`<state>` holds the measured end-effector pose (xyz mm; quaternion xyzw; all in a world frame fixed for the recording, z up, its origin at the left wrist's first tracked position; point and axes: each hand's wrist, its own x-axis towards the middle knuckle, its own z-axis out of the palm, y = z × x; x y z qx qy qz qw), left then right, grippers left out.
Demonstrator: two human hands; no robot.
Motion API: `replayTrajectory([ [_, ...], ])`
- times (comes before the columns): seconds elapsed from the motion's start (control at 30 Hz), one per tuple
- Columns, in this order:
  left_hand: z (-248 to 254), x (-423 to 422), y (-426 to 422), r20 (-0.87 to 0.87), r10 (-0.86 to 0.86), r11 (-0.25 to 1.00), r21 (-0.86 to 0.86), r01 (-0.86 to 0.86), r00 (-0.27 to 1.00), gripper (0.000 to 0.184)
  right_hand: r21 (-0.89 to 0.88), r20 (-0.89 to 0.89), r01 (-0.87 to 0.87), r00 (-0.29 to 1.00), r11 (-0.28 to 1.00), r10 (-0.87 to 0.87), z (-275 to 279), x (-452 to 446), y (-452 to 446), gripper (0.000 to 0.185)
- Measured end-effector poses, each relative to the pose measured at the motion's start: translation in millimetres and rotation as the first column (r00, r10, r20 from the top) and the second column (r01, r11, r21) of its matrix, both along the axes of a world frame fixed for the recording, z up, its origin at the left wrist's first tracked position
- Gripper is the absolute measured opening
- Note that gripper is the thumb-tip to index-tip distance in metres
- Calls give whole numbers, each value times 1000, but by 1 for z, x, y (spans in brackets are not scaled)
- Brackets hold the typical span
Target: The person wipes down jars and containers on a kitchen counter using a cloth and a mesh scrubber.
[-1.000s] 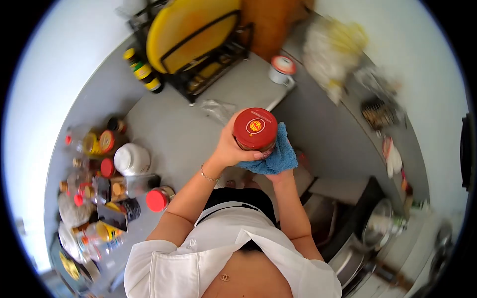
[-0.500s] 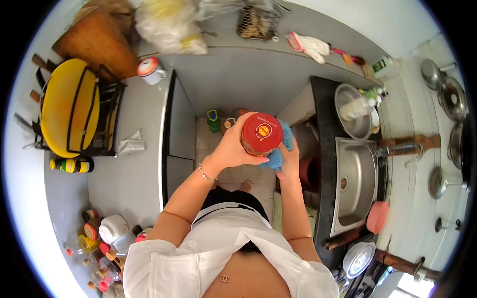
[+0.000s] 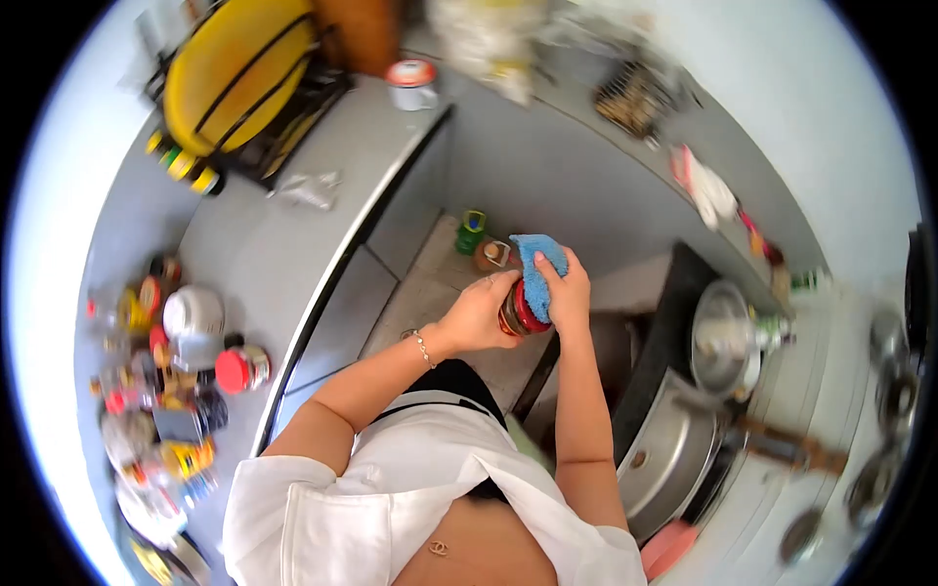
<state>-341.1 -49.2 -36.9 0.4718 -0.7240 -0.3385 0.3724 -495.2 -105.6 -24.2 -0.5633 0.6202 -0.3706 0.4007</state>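
In the head view, my left hand (image 3: 479,313) is wrapped around a glass jar with a red lid (image 3: 529,314). The jar is tilted, its lid turned toward the right. A blue cloth (image 3: 535,256) is gripped in my right hand (image 3: 573,295), and its lower part lies against the lid. Folds of cloth and my fingers cover much of the jar.
On the left counter (image 3: 244,234) stand a jar with a red lid (image 3: 242,369), several bottles, a white enamel mug (image 3: 412,86) and a rack with a yellow basin (image 3: 230,73). A sink (image 3: 674,459) and a metal bowl (image 3: 721,337) are at right.
My view has turned toward the left counter. The jar has tipped so its lid faces right, and the cloth has moved from beside the jar onto the lid.
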Motion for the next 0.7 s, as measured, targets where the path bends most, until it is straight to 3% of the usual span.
replayTrajectory([
  [0.03, 0, 10, 4, -12, 60, 998, 16, -59, 998, 84, 7, 63, -56, 997, 998, 55, -15, 10, -14, 44],
  [0.13, 3, 50, 25, -164, 254, 965, 111, -238, 953, 89, 235, 485, -221, 871, 946, 83, -28, 52, -41, 47],
  [0.2, -4, 78, 32, -345, 404, 914, 123, -386, 847, 92, 265, 720, -425, 685, 865, 116, -55, 79, -53, 48],
  [0.27, -20, 123, 33, -286, 600, 783, 18, -622, 747, 95, 249, 896, -565, 443, 787, 34, -66, 113, -50, 48],
  [0.3, -23, 143, 31, -324, 677, 710, 49, -703, 661, 95, 285, 936, -647, 346, 707, -61, -69, 130, -49, 47],
  [0.4, -39, 211, 27, -302, 876, 424, 114, -899, 375, 92, 261, 965, -836, 234, 482, -118, -75, 183, -48, 46],
  [0.43, -54, 233, 23, -488, 840, 357, 169, -919, 236, 89, 210, 977, -877, 179, 433, -113, -80, 206, -49, 46],
  [0.53, -81, 314, 24, -250, 960, 143, 38, -989, 129, 86, 288, 954, -844, 292, 453, -62, -81, 266, -47, 45],
  [0.63, -83, 363, 18, -181, 982, -60, -62, -996, -48, 82, 322, 946, -872, 308, 369, -97, -80, 308, -49, 43],
  [0.7, -82, 393, 9, -283, 958, -39, 40, -998, -49, 81, 380, 925, -862, 360, 336, -122, -80, 324, -51, 42],
])
